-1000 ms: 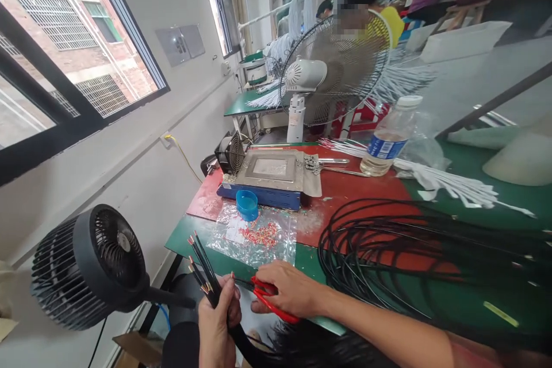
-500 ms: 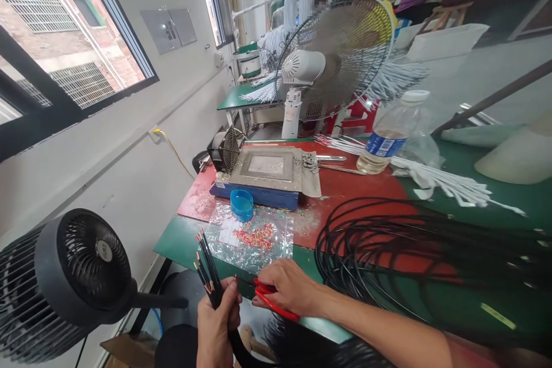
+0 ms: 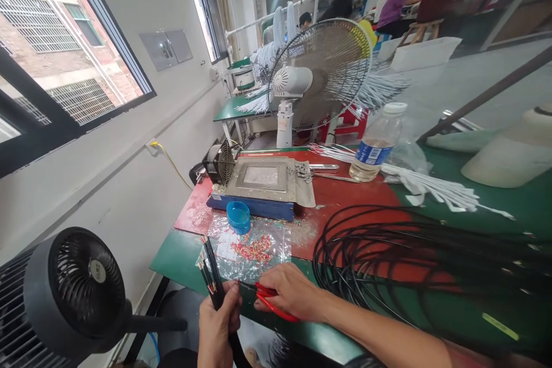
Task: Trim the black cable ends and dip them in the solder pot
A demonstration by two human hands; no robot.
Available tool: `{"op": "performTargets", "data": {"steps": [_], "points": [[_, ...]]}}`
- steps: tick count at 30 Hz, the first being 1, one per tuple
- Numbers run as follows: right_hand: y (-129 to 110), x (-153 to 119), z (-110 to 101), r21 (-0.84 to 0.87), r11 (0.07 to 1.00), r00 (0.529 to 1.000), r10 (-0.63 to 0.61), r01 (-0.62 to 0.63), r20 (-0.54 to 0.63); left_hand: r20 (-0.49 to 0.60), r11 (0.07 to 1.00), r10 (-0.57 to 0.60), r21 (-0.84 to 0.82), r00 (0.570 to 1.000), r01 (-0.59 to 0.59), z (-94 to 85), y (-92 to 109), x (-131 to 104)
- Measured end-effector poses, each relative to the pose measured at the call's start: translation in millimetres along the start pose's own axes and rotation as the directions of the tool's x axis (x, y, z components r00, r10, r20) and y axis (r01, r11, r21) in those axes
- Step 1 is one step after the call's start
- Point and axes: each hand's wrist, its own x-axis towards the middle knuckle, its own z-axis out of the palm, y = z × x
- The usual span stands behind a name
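Note:
A bundle of black cables rises from my left hand, which is wrapped round it. Bare copper-coloured and reddish wire ends show at the top of the bundle. Pinched at my left thumb and forefinger is a small reddish wire end. My right hand grips red-handled scissors. Their dark blades point left, close to the left fingertips; whether they touch the wire I cannot tell. Beyond my hands lies a clear plastic bag with red and yellow scraps on it and a blue round dish at its edge.
A blue-based heated plate with a small fan stands behind the dish. Coiled black cables cover the right side. Further back are a bottle, white wires and a large fan. A black fan stands left.
The view has tilted slightly, so the background sits lower and further left. My hands keep nearly the same pose, with the scissors still at the left fingertips.

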Motion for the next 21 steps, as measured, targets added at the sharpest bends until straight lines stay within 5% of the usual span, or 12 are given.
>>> {"op": "performTargets", "data": {"steps": [4, 7, 9, 11, 14, 21], "points": [[6.4, 0.8, 6.4, 0.011, 1.0, 0.998, 0.013, -0.012, -0.054, 0.02, 1.0, 0.007, -0.013, 1.0, -0.007, 2.3, -2.5, -0.8], [6.7, 1.4, 5.4, 0.203, 0.979, 0.998, 0.044, -0.032, -0.055, 0.056, 0.999, 0.014, -0.035, 0.998, -0.012, 2.7, -5.0, -2.6], [4.8, 1.9, 2.0, 0.473, 0.876, 0.995, 0.102, -0.098, 0.016, 0.066, 0.999, 0.001, -0.051, 0.998, 0.002, 3.9, -6.6, -4.7], [2.5, 2.6, -1.1, 0.719, 0.668, 0.981, 0.141, -0.192, 0.131, 0.059, 0.998, -0.021, -0.056, 0.998, 0.024, 6.1, -8.6, -7.4], [0.5, 3.6, -2.5, 0.87, 0.421, 0.966, 0.133, -0.257, 0.221, 0.043, 0.998, -0.038, -0.049, 0.998, 0.04, 10.6, -11.9, -12.2], [0.4, 2.5, -1.0, 0.888, 0.358, 0.958, 0.102, -0.288, 0.27, 0.043, 1.0, -0.022, 0.0, 0.999, 0.022, 16.6, -14.0, -19.3]]}}
